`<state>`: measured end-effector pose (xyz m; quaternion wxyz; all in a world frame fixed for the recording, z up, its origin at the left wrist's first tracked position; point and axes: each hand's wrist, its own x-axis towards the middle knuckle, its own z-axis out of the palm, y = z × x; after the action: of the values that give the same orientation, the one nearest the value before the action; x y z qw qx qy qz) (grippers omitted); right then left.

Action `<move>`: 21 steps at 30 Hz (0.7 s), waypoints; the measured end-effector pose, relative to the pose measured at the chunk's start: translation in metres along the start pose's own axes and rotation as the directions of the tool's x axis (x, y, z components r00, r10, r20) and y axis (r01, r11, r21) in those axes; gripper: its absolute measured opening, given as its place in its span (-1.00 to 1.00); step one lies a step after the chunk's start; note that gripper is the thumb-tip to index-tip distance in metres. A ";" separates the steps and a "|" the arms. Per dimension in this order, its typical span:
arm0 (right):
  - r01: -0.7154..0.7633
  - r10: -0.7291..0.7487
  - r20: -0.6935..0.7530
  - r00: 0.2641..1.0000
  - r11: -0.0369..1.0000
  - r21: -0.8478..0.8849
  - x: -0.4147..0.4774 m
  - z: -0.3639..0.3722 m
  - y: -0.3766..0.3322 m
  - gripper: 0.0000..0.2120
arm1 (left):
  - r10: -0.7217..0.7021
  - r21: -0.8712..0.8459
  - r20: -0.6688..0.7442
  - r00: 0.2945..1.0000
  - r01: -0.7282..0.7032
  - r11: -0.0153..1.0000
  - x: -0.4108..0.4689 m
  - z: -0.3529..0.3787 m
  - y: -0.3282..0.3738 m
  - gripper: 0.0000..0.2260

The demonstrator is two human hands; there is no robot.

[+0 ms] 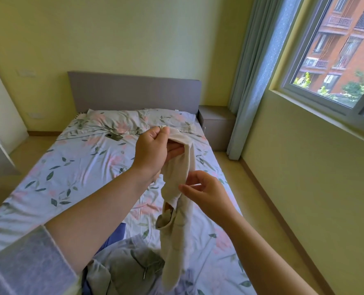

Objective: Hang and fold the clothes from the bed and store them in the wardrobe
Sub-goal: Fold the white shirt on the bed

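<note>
My left hand (153, 150) grips the upper end of the cream socks (174, 252), which hang with their long axis vertical above the bed (81, 167). My right hand (206, 192), lower and just to their right, pinches their middle. A fold, I judge, lifts the hanging end leftward and up.

Both the left hand (151, 152) and the right hand (206, 192) are bare. Well back from the left hand, past a bare forearm, sits a loose sleeve (27, 262) of pale lavender-grey fabric, ending in a lighter cuff edge (57, 248). Behind the right hand, the forearm is bare as far as the view reaches.
</note>
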<state>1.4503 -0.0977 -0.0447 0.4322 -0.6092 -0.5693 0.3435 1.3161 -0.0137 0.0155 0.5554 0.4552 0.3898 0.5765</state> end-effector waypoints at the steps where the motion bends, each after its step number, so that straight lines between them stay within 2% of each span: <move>1: 0.009 -0.010 -0.016 1.000 1.000 -0.017 0.001 0.001 -0.001 -0.84 | 0.024 0.020 -0.011 1.000 -0.024 1.000 -0.001 0.002 0.002 -0.74; 3: 0.024 -0.028 -0.053 0.998 0.998 -0.064 0.004 0.002 -0.003 -0.94 | 0.059 0.031 -0.034 0.998 -0.058 0.998 -0.001 0.004 0.006 -0.74; 5: 0.051 -0.065 -0.090 0.994 0.988 -0.143 0.008 -0.001 -0.002 -0.79 | 0.081 -0.009 -0.043 0.996 -0.082 0.997 -0.002 0.006 0.010 -0.73; 7: 0.047 -0.065 -0.111 0.992 0.986 -0.161 0.012 -0.008 -0.001 -0.73 | 0.112 0.026 -0.049 0.993 -0.111 0.993 0.000 0.005 0.011 -0.72; 10: 0.025 -0.019 -0.175 0.984 0.999 0.027 0.017 -0.021 -0.002 -0.73 | 0.155 0.096 -0.069 0.986 -0.148 0.984 0.006 -0.006 0.011 -0.67; 12: 0.044 -0.026 -0.216 0.976 0.996 0.078 0.020 -0.031 -0.005 -0.72 | 0.201 0.212 -0.088 0.976 -0.179 0.961 0.010 -0.019 0.009 -0.68; 14: 0.105 -0.098 -0.220 0.971 0.994 0.020 0.025 -0.040 -0.013 -0.68 | 0.292 0.439 -0.069 0.954 -0.233 0.868 0.009 -0.033 0.004 -0.70; 16: 0.161 -0.162 -0.194 0.968 0.987 -0.018 0.029 -0.045 -0.022 -0.67 | 0.353 0.570 0.035 0.935 -0.309 0.761 0.003 -0.043 0.001 -0.81; 18: 0.176 -0.178 -0.146 0.973 0.984 -0.024 0.032 -0.047 -0.030 -0.68 | 0.423 0.639 0.182 0.888 -0.434 0.635 -0.006 -0.048 0.000 -0.94; 21: 0.168 -0.170 -0.046 0.984 0.985 -0.032 0.033 -0.046 -0.037 -0.74 | 0.463 0.629 0.456 0.760 -0.643 0.437 -0.017 -0.048 0.001 -0.81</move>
<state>1.4813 -0.0724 0.0094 0.4649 -0.5727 -0.6131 0.2828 1.2695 -0.0277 0.0020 0.1300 0.8045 0.3580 0.4558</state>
